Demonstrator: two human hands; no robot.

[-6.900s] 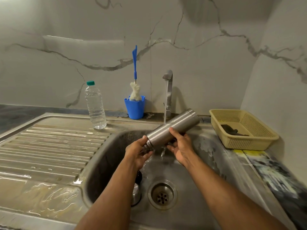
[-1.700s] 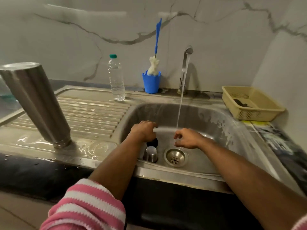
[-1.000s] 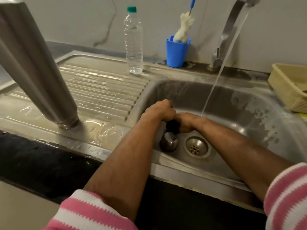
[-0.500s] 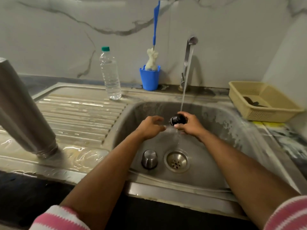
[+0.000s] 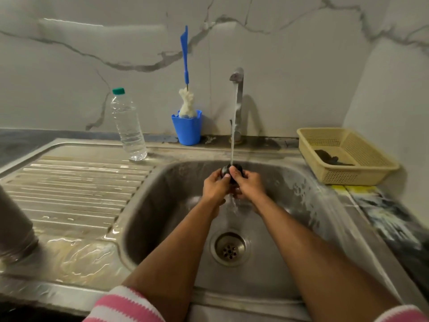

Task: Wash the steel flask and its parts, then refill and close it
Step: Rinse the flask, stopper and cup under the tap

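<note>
Steel flask body (image 5: pixel 16 231) stands upside down on the wet draining board (image 5: pixel 76 189) at far left, draining, while its small black stopper (image 5: pixel 233 173) is held under the running tap (image 5: pixel 238 98) above the sink (image 5: pixel 301 205). Half a second ago only the right hand carried the stopper into the stream, the left hanging spread beside it; now the left hand (image 5: pixel 214 185) has closed in, and both hands cup the part from either side. The right hand (image 5: pixel 249 185) grips it with its thumb hooked over the top, the left hand's fingers curled round the opposite flank. Both forearms reach straight forward over the basin, wrists nearly meeting under the water. The steel cap that lay by the drain (image 5: pixel 229 248) a moment ago is no longer seen, probably hidden behind the left forearm. By the look of it the body is rinsed and the washing has moved on to the smaller parts; refilling and closing are yet to come. A plastic water bottle (image 5: pixel 127 126) waits behind the board.
</note>
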